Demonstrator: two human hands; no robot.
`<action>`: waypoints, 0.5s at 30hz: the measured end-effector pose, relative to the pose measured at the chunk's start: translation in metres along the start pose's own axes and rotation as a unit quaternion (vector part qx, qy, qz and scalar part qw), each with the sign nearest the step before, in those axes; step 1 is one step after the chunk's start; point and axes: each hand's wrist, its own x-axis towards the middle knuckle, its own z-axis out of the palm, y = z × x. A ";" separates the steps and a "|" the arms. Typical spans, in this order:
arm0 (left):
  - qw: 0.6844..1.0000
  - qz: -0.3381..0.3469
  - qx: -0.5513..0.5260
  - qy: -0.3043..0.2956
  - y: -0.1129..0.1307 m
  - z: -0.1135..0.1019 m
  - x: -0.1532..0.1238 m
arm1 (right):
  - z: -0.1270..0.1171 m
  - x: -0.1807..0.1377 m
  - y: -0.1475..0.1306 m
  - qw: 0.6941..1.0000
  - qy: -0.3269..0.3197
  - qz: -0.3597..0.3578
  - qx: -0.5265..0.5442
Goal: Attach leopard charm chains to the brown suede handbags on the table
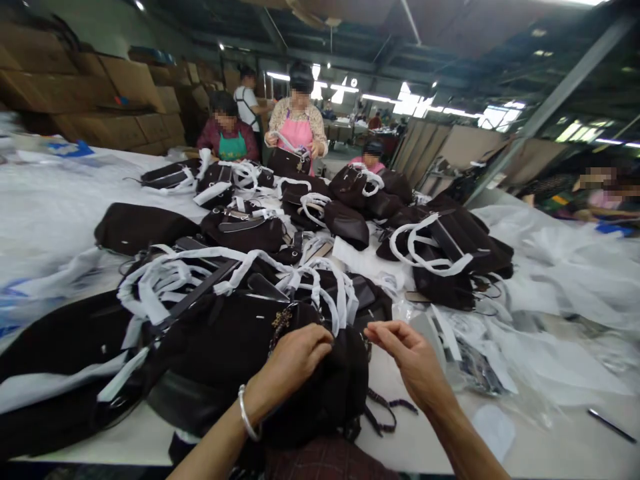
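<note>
A black handbag [220, 353] lies in front of me, its handles [255, 260] wrapped in white paper. A bronze-coloured charm [281, 319] on a dark cord hangs at its upper front. My left hand [300, 350], with a silver bangle [245, 413] on the wrist, is closed over the bag's right part; what its curled fingers hold is hidden. Just right of the bag, my right hand [407, 353] is raised with thumb and fingertips pinched together; anything between them is too small to make out. Below it, a dark braided strap [385, 410] lies on the table.
More black bags with white-wrapped handles [430, 247] cover the table [450, 440]. Clear plastic packets [475, 363] and white plastic sheeting [560, 267] lie on the right, with a pen [611, 425]. Across the table, a person in a pink apron [295, 130] handles a bag. Cardboard boxes [115, 87] stand behind.
</note>
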 end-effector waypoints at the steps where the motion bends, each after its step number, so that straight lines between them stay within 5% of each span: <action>1: 0.997 -0.029 0.061 0.030 -0.010 -0.009 -0.002 | -0.001 0.002 0.002 1.000 -0.010 0.018 0.016; 6: 0.955 -0.142 0.244 0.095 -0.054 -0.031 -0.002 | 0.024 0.011 0.014 0.997 -0.056 0.039 -0.047; 15: 0.952 -0.195 0.220 0.083 -0.091 -0.009 0.024 | 0.091 0.053 0.044 0.987 -0.070 0.007 -0.146</action>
